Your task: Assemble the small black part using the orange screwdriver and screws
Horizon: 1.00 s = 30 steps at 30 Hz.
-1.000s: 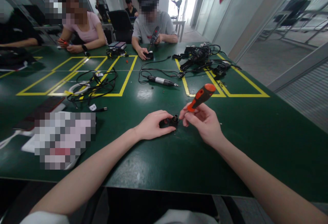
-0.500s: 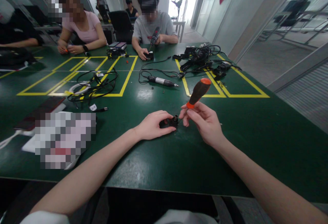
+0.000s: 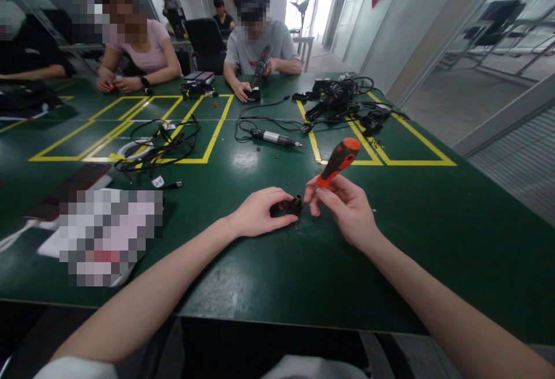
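Observation:
On the green table my left hand [image 3: 264, 212] is closed around a small black part [image 3: 293, 206] with a round metal-rimmed connector standing up from it. My right hand [image 3: 344, 208] grips a screwdriver [image 3: 339, 162] with a black and orange handle, pinched low near the collar. The handle leans up and to the right, and the thin shaft points down toward the part's right side. Whether its tip touches the part is hard to make out. A tiny loose piece, perhaps a screw, lies just in front of the part.
Beyond my hands lies a corded electric screwdriver [image 3: 275, 138]. Black cables are heaped at the back right [image 3: 342, 98] and coiled at the left [image 3: 173, 147]. A phone [image 3: 69, 185] and a blurred packet [image 3: 113, 234] sit at the left. Across the table a person [image 3: 262, 43] works with a power tool.
The screwdriver's handle has turned slightly and tipped a little to the right in my right hand. My left hand and the black part have stayed in place.

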Tool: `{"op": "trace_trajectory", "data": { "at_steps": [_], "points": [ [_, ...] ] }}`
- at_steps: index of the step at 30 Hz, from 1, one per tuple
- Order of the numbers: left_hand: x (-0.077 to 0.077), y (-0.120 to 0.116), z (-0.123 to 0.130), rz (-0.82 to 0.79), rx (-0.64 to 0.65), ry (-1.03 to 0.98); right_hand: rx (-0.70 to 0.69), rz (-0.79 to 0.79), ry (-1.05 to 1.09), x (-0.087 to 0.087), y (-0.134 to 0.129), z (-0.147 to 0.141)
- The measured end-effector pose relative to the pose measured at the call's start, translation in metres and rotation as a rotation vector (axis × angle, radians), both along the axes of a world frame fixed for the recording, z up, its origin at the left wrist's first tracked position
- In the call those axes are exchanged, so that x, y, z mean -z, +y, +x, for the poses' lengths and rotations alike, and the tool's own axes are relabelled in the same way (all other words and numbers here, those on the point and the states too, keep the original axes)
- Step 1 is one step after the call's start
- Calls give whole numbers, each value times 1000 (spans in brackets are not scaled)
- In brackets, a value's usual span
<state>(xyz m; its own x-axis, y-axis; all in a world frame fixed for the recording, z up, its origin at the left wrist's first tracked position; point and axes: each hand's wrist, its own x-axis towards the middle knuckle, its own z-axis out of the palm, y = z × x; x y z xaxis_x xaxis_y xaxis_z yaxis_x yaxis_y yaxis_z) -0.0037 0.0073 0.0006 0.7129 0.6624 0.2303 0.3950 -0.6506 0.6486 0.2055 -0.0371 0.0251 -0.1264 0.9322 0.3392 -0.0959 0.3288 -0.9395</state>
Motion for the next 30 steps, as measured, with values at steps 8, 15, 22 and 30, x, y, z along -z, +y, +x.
{"op": "trace_trajectory", "data": {
  "at_steps": [8, 15, 22, 30],
  "points": [
    [1, 1, 0, 12, 3, -16, 40, 8, -39, -2, 0, 1],
    [0, 0, 0, 4, 5, -5, -7, 9, 28, 0, 0, 0],
    [1, 1, 0, 9, -3, -7, 49, -14, -40, -3, -1, 0],
    [0, 0, 0, 5, 2, 2, 8, 1, -11, -1, 0, 0]
  ]
}}
